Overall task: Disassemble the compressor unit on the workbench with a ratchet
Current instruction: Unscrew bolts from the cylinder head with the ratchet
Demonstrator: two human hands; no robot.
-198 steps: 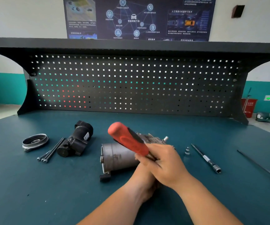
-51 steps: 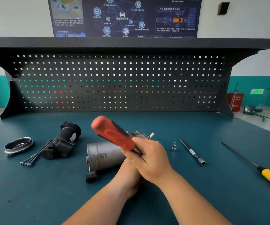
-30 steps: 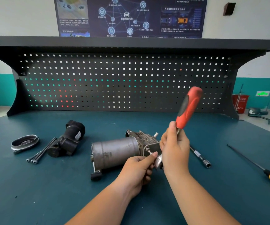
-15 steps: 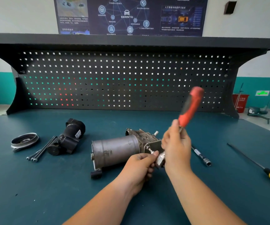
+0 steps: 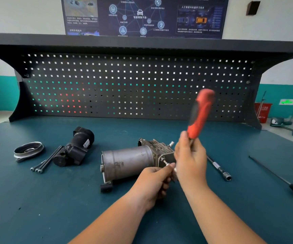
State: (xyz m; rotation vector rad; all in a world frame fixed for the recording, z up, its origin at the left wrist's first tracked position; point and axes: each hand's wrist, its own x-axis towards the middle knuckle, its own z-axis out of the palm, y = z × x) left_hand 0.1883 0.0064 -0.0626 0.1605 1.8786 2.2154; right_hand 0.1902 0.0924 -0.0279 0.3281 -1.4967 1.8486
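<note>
While your right hand [image 5: 190, 155] clamps red-handled ratchet [image 5: 201, 113], left hand [image 5: 152, 182] pinches silver bolt [image 5: 164, 160]; grey metal compressor [image 5: 128, 162] likely heavy, slick: brace casing.

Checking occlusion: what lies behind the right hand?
The red ratchet rises above the right hand; the compressor unit and an extension bar show on either side. The ratchet's head is covered.

Teal workbench [image 5: 54, 208]: pulley ring [image 5: 28, 150] far left, long bolts [image 5: 45, 161], black housing part [image 5: 75, 148], grey compressor unit [image 5: 128, 162] centre, socket extension bar [image 5: 218, 167], yellow-handled screwdriver [image 5: 283, 180] at right edge
</note>
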